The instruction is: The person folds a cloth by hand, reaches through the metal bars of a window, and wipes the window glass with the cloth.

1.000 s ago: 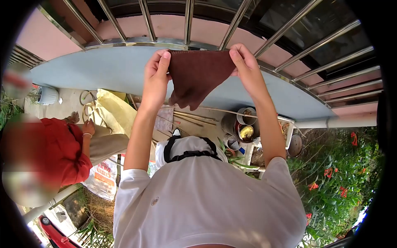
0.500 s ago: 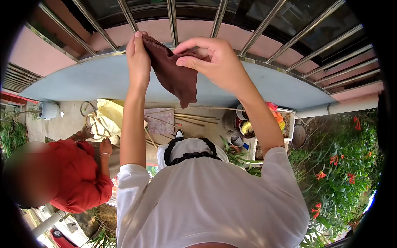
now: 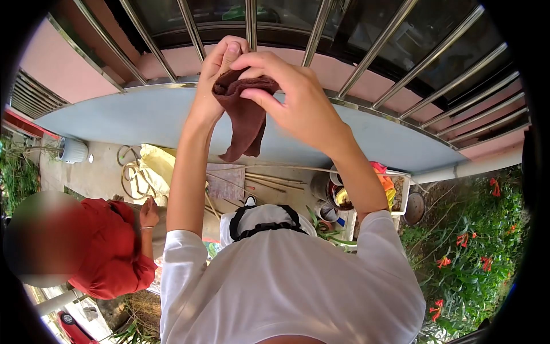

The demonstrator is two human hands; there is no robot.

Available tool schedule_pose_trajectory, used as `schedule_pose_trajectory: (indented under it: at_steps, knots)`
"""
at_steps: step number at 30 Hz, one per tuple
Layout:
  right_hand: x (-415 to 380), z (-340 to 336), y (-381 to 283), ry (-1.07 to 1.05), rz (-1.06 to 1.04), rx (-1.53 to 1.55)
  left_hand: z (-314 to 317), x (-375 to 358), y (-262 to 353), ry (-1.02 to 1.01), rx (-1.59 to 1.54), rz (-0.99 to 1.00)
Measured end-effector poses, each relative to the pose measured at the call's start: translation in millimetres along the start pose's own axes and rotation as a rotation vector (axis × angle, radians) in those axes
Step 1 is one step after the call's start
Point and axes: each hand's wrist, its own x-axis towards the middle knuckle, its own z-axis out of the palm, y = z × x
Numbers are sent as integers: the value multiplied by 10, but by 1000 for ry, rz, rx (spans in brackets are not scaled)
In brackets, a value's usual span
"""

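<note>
A dark brown cloth (image 3: 246, 123) hangs bunched between my hands, in front of the metal railing. My left hand (image 3: 213, 77) is closed at its upper left edge, thumb uppermost, close to an upright bar; the cloth partly hides behind the fingers. My right hand (image 3: 289, 94) pinches the folded upper part between thumb and fingers. Loose material droops below both hands, its lower end over the pale blue ledge.
Shiny metal bars (image 3: 317, 34) run along the pale blue ledge (image 3: 154, 114). A person in a red top (image 3: 114, 246) is at the left. On the ground lie a yellow sack (image 3: 156, 166) and sticks (image 3: 275, 182); buckets (image 3: 327, 212) and flowering plants (image 3: 470, 229) are at the right.
My left hand has shifted right, closer to my right hand. The cloth went from stretched out between the hands to bunched and folded.
</note>
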Motion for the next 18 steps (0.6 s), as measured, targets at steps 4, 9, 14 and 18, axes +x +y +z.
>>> schedule_pose_trajectory:
  at_steps: [4,9,14,18]
  knots:
    - [156,-236,45,2,91,-32,27,124,79,20,-60,-69]
    - [353,-388,105,29,-24,-121,183,212,230,-10,-212,-112]
    - [500,-602,10,9,-61,-189,331,167,259,-78,-126,128]
    - [650,-745,-49,-146,-66,-332,359,246,320,-5,-74,75]
